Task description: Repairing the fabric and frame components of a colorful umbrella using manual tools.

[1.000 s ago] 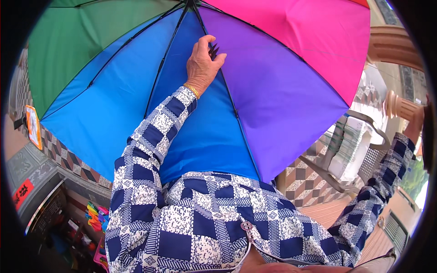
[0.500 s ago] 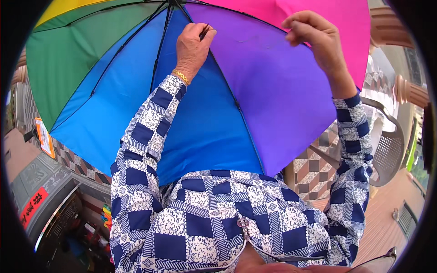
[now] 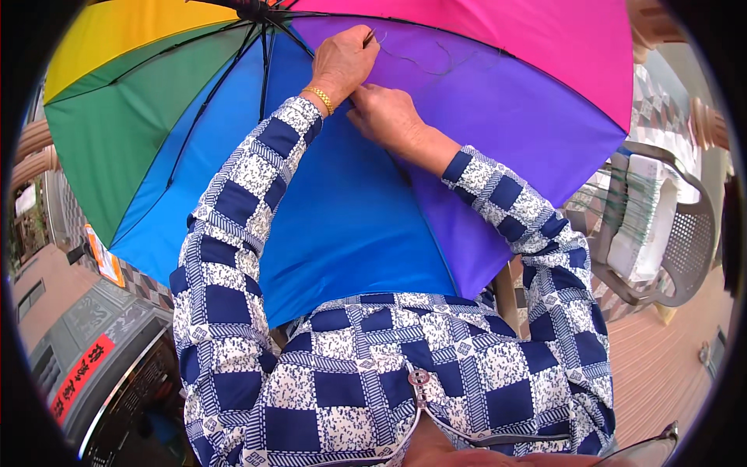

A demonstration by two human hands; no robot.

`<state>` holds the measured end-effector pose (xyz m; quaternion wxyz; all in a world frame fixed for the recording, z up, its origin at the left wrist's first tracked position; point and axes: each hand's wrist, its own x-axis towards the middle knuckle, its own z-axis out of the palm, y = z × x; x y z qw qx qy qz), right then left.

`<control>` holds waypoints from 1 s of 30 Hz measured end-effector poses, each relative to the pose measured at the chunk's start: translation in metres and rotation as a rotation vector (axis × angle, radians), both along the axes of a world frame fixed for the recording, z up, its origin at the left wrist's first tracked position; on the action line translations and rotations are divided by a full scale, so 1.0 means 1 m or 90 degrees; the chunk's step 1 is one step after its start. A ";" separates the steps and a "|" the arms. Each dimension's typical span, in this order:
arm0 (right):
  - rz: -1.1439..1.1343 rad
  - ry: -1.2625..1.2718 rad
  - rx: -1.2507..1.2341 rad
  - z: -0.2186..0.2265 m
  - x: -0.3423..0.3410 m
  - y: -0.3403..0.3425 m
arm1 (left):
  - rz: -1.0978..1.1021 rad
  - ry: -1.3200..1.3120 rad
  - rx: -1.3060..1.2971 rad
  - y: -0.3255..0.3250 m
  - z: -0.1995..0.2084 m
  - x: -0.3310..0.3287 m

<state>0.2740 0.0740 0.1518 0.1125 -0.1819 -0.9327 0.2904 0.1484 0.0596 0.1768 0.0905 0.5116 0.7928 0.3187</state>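
Head view: open rainbow umbrella (image 3: 498,101) spread across the lap, inside facing up, left hand (image 3: 341,62) pinched shut on what looks like a needle (image 3: 367,36) near the hub, a thin thread (image 3: 424,62) trailing over the purple panel. Right hand (image 3: 387,118) just below, fingers curled and pressing the seam between blue and purple panels (whether gripping anything, cannot tell). Best to keep the cloth flat and taut beside the rib, draw thread slowly, avoid snagging; grey chair (image 3: 669,233) off right.
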 end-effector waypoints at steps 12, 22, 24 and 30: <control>-0.046 0.090 -0.102 -0.009 0.006 0.015 | 0.026 -0.244 0.071 -0.012 0.008 -0.013; -0.132 0.168 -0.323 -0.048 -0.020 0.032 | -0.021 -0.155 0.142 -0.025 -0.027 -0.023; -0.138 0.190 -0.398 -0.056 -0.031 0.034 | -0.020 -0.153 0.150 -0.025 -0.030 -0.023; -0.234 0.184 -0.592 -0.059 -0.046 0.037 | 0.063 -0.344 0.136 -0.029 -0.036 -0.023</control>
